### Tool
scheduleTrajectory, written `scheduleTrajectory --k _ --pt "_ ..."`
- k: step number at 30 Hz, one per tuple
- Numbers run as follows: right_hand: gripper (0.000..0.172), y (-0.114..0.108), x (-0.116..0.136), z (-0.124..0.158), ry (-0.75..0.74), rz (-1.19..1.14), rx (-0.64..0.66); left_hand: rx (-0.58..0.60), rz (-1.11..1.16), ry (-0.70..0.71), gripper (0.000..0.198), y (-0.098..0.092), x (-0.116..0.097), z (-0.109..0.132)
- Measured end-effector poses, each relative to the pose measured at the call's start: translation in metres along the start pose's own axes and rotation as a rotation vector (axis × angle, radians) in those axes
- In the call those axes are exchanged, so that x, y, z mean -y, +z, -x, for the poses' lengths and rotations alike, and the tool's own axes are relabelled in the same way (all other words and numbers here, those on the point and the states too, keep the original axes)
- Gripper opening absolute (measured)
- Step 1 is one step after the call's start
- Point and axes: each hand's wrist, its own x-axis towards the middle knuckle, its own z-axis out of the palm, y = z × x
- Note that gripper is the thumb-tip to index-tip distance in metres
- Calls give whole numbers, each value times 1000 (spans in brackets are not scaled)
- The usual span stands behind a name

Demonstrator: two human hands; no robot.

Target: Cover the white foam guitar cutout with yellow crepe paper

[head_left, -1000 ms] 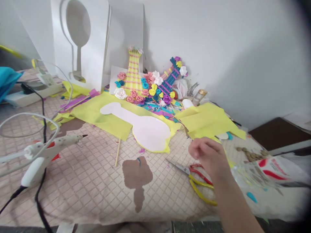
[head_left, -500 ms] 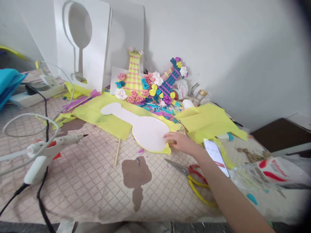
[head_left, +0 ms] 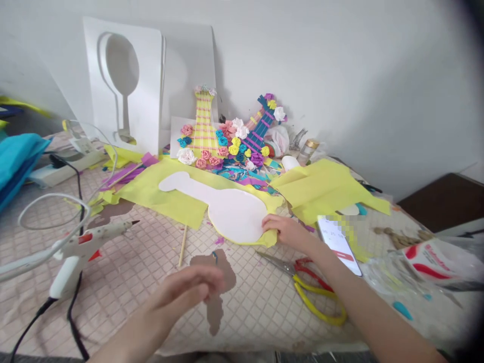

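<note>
A white guitar-shaped foam cutout [head_left: 223,206] lies on yellow paper [head_left: 162,194] at the middle of the table. My right hand [head_left: 284,231] pinches the cutout's rounded lower right edge together with the yellow paper under it. My left hand [head_left: 189,290] hovers over the checkered tablecloth near the front, fingers loosely curled and blurred, with nothing visible in it. Yellow-handled scissors [head_left: 310,282] lie just under my right forearm. A phone [head_left: 338,244] rests right of my right hand.
A white glue gun [head_left: 85,244] with cords lies at the left. Flower-covered craft guitars [head_left: 227,136] lean on the wall at the back, beside a white foam board [head_left: 124,83] with a guitar-shaped hole. More yellow paper [head_left: 325,189] lies right. A wooden stick [head_left: 183,244] lies mid-table.
My right hand moved left from over the scissors to the cutout's edge and gripped it. My left hand came into view at the bottom. The phone became visible.
</note>
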Motion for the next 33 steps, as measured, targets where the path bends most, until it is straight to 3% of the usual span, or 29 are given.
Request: scheduleTrajectory --k 3,5,8,12,16,20,25,30,33 --pt "25 -6 5 -5 0 -46 -68 40 62 -79 31 10 -5 -37" --pt "21 -13 12 -9 11 -83 -124 -34 92 -56 52 14 -5 -59" --pt "14 -22 24 -15 55 -142 -210 -70 -50 158 80 17 -8 -85" --pt "12 -28 33 -21 114 -200 -303 -102 -167 373 93 25 -22 -107" --pt "10 -28 36 -22 87 -208 -357 -222 201 414 72 34 -40 -122" --pt "9 -29 36 -17 5 -206 -402 -348 539 220 34 34 -52 -135" --pt "14 -28 32 -7 -17 -215 -506 -291 554 48 17 28 -57 -149" --pt "68 -13 42 7 340 -614 -906 -183 571 132 21 43 -58 -155" --pt "61 -5 62 11 408 -932 -798 -82 581 196 29 62 -54 -154"
